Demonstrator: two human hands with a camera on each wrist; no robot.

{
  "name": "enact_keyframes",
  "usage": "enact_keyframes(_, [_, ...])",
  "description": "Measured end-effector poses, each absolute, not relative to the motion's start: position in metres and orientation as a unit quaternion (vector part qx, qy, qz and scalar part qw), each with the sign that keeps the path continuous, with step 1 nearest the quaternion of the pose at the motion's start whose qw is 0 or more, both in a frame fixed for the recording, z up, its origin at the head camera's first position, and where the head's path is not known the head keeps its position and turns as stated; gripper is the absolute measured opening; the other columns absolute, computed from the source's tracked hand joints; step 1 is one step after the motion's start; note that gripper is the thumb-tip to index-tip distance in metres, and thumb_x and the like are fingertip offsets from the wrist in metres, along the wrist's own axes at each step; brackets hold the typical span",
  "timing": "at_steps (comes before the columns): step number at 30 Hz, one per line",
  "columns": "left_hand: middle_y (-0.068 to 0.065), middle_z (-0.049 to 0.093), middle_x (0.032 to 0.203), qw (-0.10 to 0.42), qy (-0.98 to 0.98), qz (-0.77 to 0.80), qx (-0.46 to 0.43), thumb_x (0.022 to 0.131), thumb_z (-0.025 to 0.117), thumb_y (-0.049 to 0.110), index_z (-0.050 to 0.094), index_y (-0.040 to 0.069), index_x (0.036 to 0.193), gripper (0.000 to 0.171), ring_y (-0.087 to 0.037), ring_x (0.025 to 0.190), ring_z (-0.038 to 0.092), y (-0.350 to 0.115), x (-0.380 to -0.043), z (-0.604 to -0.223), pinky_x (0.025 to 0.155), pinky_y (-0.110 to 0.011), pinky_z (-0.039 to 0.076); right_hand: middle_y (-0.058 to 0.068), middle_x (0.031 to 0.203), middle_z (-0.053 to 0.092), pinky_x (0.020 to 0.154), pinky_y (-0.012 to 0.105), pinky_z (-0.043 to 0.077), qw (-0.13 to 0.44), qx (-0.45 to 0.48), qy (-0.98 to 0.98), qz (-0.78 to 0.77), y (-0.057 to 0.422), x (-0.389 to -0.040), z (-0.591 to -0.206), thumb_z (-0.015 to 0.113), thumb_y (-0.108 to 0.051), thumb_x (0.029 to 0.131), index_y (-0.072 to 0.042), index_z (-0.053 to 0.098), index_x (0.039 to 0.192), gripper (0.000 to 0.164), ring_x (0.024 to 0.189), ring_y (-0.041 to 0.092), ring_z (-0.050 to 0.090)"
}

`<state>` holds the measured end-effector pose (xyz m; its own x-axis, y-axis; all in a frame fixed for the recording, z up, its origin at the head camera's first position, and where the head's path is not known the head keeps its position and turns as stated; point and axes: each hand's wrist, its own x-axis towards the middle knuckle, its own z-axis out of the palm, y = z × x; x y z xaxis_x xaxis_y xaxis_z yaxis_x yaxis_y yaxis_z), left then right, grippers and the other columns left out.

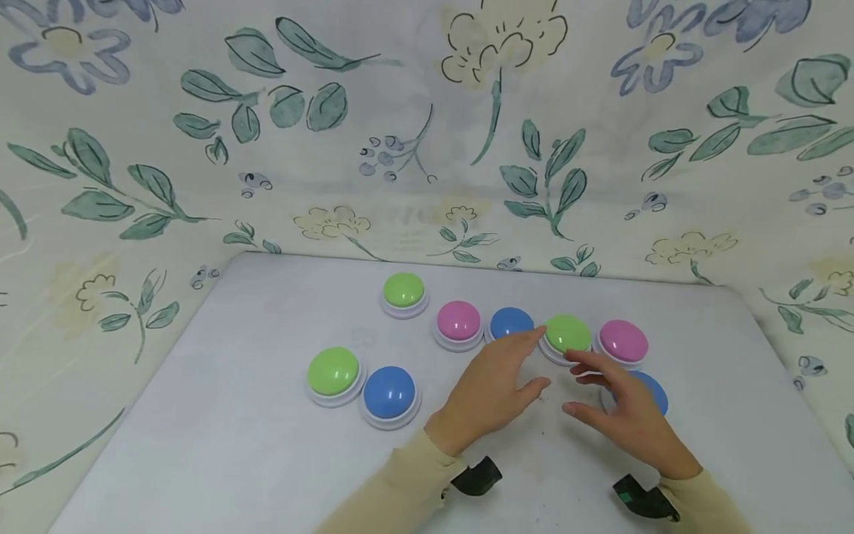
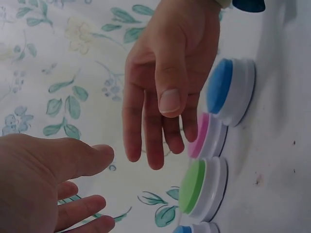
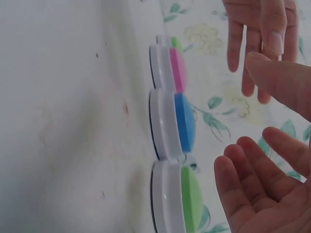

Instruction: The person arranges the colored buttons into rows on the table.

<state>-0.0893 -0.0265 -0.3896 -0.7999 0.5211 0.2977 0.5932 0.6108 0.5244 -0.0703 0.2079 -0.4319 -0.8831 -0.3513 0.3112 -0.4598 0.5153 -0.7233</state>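
My left hand hovers above the white table near a blue domed push button, fingers extended and holding nothing. Facing it, my right hand hangs in the air with fingers loosely bent and nothing between them. It partly covers another blue button at the right. Between the two hands' fingertips, a little farther back, sits a green button. A pink button stands right of it. In both wrist views, the left hand and right hand are apart from the buttons.
Farther left on the table stand a pink button and a green button at the back. Closer in, a green button and a blue button sit side by side. Flower-patterned cloth rises behind the table.
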Motion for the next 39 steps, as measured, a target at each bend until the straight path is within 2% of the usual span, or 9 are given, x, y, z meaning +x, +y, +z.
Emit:
enact_keyframes(8, [-0.008,0.055,0.146,0.046,-0.897,-0.336,-0.283,0.095,0.071,0.026,0.048,0.008,0.149,0.061,-0.025,0.135,0.051,-0.053,-0.087,-0.39,0.112,-0.038,0.041,0.01,0.135,0.06,0.094,0.026,0.054,0.033,0.241,-0.858,0.452,0.186,-0.074,-0.438,0.084,-0.011,0.082,-0.009,0.053,0.142,0.067,0.113,0.019,0.061])
enact_keyframes(17, [-0.009,0.056,0.145,0.078,-0.902,-0.335,-0.263,0.093,0.074,0.023,0.05,0.006,0.146,0.061,-0.027,0.133,0.053,-0.077,-0.082,-0.39,0.111,-0.044,0.043,0.008,0.136,0.06,0.097,0.035,0.055,-0.014,0.236,-0.848,0.475,0.162,-0.074,-0.443,0.082,-0.02,0.085,-0.01,0.053,0.141,0.064,0.115,0.018,0.06])
enact_keyframes(28, [-0.015,0.06,0.138,0.122,-0.901,-0.344,-0.236,0.088,0.079,0.017,0.054,-0.001,0.141,0.061,-0.031,0.128,0.056,-0.109,-0.072,-0.391,0.107,-0.045,0.047,0.009,0.134,0.06,0.097,0.037,0.054,-0.03,0.247,-0.829,0.502,0.132,-0.079,-0.442,0.085,-0.018,0.083,-0.008,0.053,0.141,0.067,0.115,0.021,0.06])
enact_keyframes(33, [-0.013,0.059,0.14,0.132,-0.905,-0.349,-0.207,0.087,0.079,0.016,0.053,0.001,0.142,0.063,-0.029,0.129,0.055,-0.128,-0.066,-0.395,0.108,-0.045,0.046,0.011,0.134,0.06,0.097,0.035,0.055,-0.023,0.264,-0.824,0.501,0.119,-0.082,-0.444,0.085,-0.016,0.082,-0.005,0.053,0.141,0.067,0.114,0.023,0.06])
enact_keyframes(39, [-0.013,0.059,0.14,0.138,-0.916,-0.335,-0.171,0.086,0.081,0.017,0.053,0.003,0.143,0.065,-0.03,0.13,0.055,-0.149,-0.059,-0.4,0.108,-0.047,0.046,0.011,0.134,0.06,0.097,0.035,0.055,-0.034,0.262,-0.825,0.5,0.104,-0.085,-0.442,0.085,-0.016,0.082,-0.006,0.054,0.141,0.067,0.114,0.021,0.06])
